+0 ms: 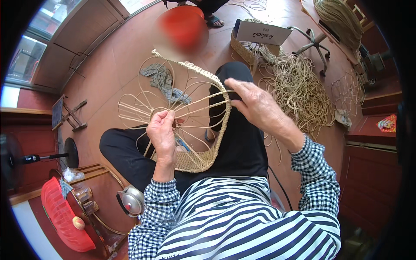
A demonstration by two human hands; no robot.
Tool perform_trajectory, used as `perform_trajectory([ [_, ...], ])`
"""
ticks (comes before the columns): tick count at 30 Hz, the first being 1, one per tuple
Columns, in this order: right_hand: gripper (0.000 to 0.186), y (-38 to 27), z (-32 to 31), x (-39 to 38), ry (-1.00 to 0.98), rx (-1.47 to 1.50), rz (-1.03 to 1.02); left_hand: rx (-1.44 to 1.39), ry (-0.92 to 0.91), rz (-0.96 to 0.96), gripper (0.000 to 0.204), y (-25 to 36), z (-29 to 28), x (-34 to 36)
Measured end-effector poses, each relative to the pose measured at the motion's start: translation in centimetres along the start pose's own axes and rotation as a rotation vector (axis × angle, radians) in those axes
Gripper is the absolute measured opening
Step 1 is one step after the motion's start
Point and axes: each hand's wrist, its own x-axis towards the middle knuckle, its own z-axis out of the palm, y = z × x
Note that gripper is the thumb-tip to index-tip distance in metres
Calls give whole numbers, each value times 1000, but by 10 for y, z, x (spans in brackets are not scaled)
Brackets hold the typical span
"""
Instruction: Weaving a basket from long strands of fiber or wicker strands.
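Note:
A partly woven wicker basket (222, 130) rests on its side against my legs, its pale braided rim curving up and away to the left. Thin strands (199, 102) fan across its opening. My left hand (161, 132) is closed, thumb pressed to finger, on a wicker strand near the middle of the fan. The far end of the pinched strand is hard to trace. My right hand (256, 104) lies at the outer right side of the rim, fingers stretched out and thumb apart, with strand ends reaching its fingertips.
A big heap of loose strands (301, 93) lies on the floor to the right, by a cardboard box (263, 33) and a wheeled chair base (315, 43). Ahead stands a red bucket (184, 28) near another person's foot (214, 21). A checked cloth (161, 80) lies beyond the basket; a kettle (131, 200) sits at left.

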Motion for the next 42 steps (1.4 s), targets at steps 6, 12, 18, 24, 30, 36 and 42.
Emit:
perform_trajectory([
  [6,19,21,9,0,63,384,121,95,-119,-44,13,14,-12,5],
  [12,14,25,10,8,170,481,54,73,-208,-81,14,18,-14,7],
  [18,15,27,9,3,168,404,19,79,-229,-48,14,14,-17,12],
  [24,16,31,16,7,170,507,27,73,-219,-53,13,15,-19,11],
  [30,18,45,28,7,119,572,38,85,-259,-21,11,15,-19,11],
  [36,19,46,17,10,59,576,22,101,-276,-58,10,18,-22,12],
  [42,22,82,6,-5,56,564,137,84,-327,-42,10,12,-29,15],
])
